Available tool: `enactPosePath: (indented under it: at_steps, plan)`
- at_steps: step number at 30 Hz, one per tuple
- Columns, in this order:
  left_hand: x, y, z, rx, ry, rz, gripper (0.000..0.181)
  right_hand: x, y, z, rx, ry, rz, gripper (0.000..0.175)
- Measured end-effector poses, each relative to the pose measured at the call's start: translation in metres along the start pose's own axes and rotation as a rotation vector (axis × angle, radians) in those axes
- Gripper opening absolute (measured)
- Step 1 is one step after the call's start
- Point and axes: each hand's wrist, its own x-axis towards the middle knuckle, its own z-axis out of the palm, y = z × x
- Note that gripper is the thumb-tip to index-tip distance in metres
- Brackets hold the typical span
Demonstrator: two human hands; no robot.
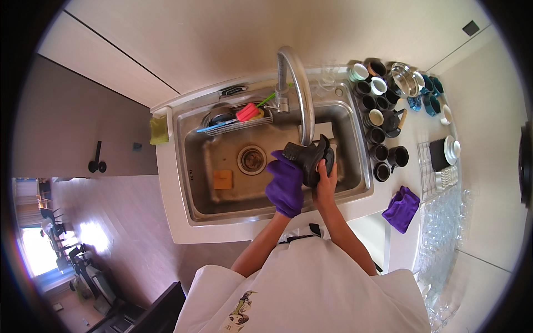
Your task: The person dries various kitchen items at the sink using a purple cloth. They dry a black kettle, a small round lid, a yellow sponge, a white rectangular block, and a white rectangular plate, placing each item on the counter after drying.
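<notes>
Over the right half of a steel sink [204, 202], my right hand [326, 185] grips a black vessel [308, 160] with a flared, spout-like rim. A purple cloth [285, 185] wraps my left hand and hides its fingers. Through this cloth the left hand holds against the vessel's left side. The vessel is tilted, and its inside cannot be seen. Just behind it the curved steel faucet [306, 91] comes down; no water shows at its outlet.
A wire rack [239, 125] with a pink sponge brush [247, 112] hangs inside the sink. An orange sponge [223, 180] lies left of the drain [252, 160]. Several dark cups [377, 135], a black teapot [391, 123], a second purple cloth [402, 209] and clear glasses [437, 229] occupy the right counter.
</notes>
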Motion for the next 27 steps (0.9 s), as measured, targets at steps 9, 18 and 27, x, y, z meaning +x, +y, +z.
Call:
enactPosePath:
  at_steps: [9,18,27]
  plan:
    - [-0.017,-0.027,0.026,-0.615,0.087,0.248,0.055,0.007,0.018,-0.033,-0.083,0.191,0.003,0.039]
    - [0.012,-0.015,0.024,-0.614,0.411,0.45,0.019,-0.003,-0.001,-0.026,-0.455,-0.016,-0.223,0.053]
    - [0.055,-0.02,-0.049,-0.145,0.187,0.681,0.026,-0.012,-0.009,-0.012,-0.868,-0.267,-0.466,0.056]
